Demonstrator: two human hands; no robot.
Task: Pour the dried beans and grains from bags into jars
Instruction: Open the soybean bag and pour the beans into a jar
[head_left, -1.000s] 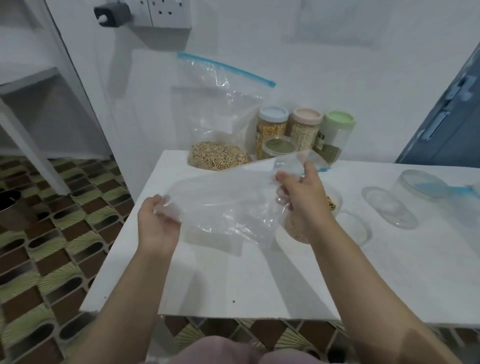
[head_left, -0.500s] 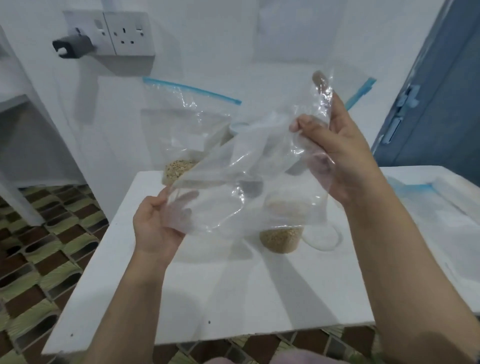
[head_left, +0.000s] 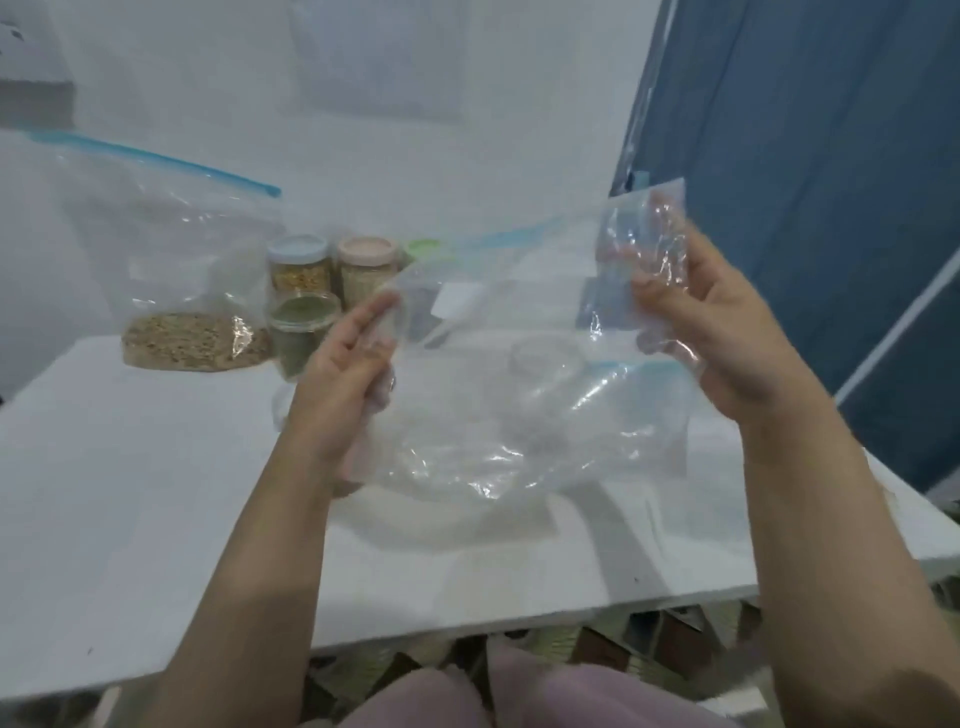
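Zip-lock bag (head_left: 519, 405), clear and apparently emptied, hung stretched between the two hands above the white table (head_left: 156, 493). The right hand (head_left: 727, 332) pinched a bunched upper corner, fingers curled round the crumpled plastic, while the left hand (head_left: 343, 374) held the opposite edge with fingers nearly straight, the film caught between thumb and fingers. Held apart and raised like that, the hands probably kept the bag spread so that any last grains would show or fall. Beyond the left hand stood an open jar of green grains (head_left: 301, 332), and behind it two lidded jars, one pale blue (head_left: 300, 265) and one pink (head_left: 368, 267). Farther left, a second zip-lock bag (head_left: 192, 291) stood propped up with tan grain pooled at its bottom, evidently not yet poured.
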